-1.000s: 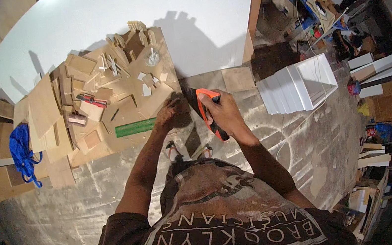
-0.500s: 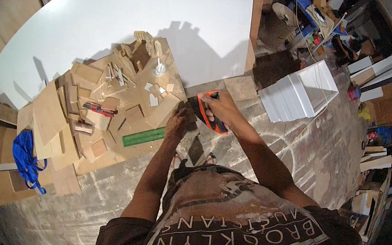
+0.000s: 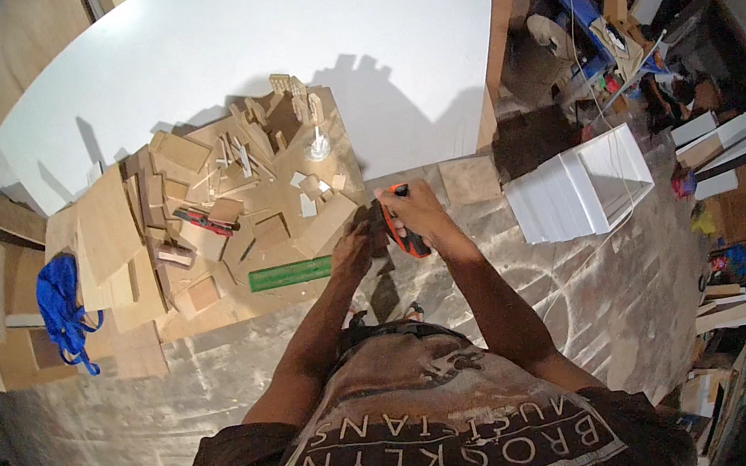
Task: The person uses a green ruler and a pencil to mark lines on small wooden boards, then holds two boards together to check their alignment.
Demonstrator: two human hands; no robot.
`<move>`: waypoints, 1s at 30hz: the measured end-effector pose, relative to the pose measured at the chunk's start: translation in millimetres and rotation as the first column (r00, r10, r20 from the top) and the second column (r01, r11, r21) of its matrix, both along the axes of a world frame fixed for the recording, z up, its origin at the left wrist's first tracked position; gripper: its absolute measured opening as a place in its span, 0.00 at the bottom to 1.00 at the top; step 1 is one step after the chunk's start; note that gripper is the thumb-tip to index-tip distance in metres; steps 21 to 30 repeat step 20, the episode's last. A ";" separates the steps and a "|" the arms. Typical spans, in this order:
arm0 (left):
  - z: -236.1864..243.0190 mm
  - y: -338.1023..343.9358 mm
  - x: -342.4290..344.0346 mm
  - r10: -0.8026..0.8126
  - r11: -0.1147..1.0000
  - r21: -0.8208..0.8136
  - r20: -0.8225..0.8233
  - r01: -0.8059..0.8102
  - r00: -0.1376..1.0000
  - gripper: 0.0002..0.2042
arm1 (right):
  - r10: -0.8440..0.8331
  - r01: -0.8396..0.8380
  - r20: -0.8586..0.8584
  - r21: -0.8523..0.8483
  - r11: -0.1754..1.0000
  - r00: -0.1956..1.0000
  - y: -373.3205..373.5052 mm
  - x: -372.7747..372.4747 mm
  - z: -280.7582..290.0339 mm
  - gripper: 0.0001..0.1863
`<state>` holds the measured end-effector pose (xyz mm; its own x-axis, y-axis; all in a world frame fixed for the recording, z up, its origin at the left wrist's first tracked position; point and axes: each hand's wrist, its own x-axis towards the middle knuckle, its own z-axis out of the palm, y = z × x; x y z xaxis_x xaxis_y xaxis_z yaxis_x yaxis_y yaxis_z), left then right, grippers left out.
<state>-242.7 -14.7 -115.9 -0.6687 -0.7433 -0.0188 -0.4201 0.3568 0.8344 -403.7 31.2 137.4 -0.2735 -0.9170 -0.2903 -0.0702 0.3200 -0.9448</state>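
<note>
My right hand (image 3: 416, 213) is wrapped round the orange-and-black handle of what looks like a hand saw (image 3: 408, 239), held just beyond the right edge of the workbench. Its blade does not show clearly. My left hand (image 3: 354, 249) is beside it at the bench's right edge, near a dark brown piece (image 3: 377, 232) in shadow. The left fingers are too dark to make out, so any grip is hidden. Left of that hand lies a flat green strip (image 3: 291, 274) on the wooden workbench (image 3: 178, 325).
Wood offcuts (image 3: 181, 152), a red-and-black tool (image 3: 206, 221) and a small clear cup (image 3: 317, 148) crowd the bench. A blue bag (image 3: 62, 303) hangs at its left. Behind stands a large white panel (image 3: 268, 28); white boxes (image 3: 568, 196) stand on the floor at right.
The view has shifted, so the bench and boxes sit slightly lower and further right. The orange handle has turned and shows narrower in my right hand. Both hands stay close together.
</note>
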 end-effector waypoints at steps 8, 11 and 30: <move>64.0 10.4 -16.2 -0.038 0.998 -0.054 0.086 0.043 0.996 0.23 | -0.127 0.114 0.201 0.075 0.991 0.971 3.1 -13.6 0.4 0.19; 68.4 5.7 -1.4 -0.037 0.977 -0.203 0.141 0.065 0.989 0.22 | -0.104 0.092 0.183 0.075 0.993 0.978 -9.8 -7.8 -13.8 0.19; 40.3 -0.8 -1.4 -0.018 0.974 -0.219 0.139 0.049 0.990 0.22 | -0.104 0.083 0.188 0.114 0.990 0.977 -7.8 -2.1 -0.4 0.19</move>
